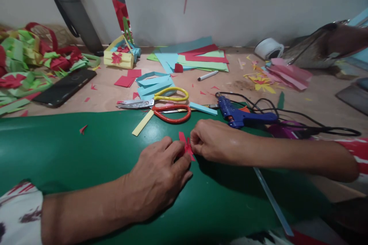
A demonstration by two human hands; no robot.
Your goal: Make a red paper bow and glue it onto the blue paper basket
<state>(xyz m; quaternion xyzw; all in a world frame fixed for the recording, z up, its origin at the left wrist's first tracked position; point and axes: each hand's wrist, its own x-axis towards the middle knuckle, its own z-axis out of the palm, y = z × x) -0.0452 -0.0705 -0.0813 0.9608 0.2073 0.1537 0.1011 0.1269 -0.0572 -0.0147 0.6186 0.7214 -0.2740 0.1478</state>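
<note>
A small red paper cutout [187,147], shaped like a flower or bow, lies on the green mat [94,153] between my hands. My left hand [164,171] presses its left side, with bent fingers closed on the paper. From the other side, my right hand [211,140] pinches at its right edge; the fingertips are partly hidden. Just beyond the hands rest scissors [171,104] with one yellow and one red handle loop, beside a yellow paper strip [143,123] and a blue strip [203,108]. A blue glue gun [244,115] lies behind my right forearm.
A clear glue stick [273,201] lies to the right on the mat. Behind are a yellow paper basket [118,56], coloured paper sheets [201,59], a marker [207,75] and a phone [64,88]. A dark bottle [73,11] stands back left. The glue gun's cord trails right.
</note>
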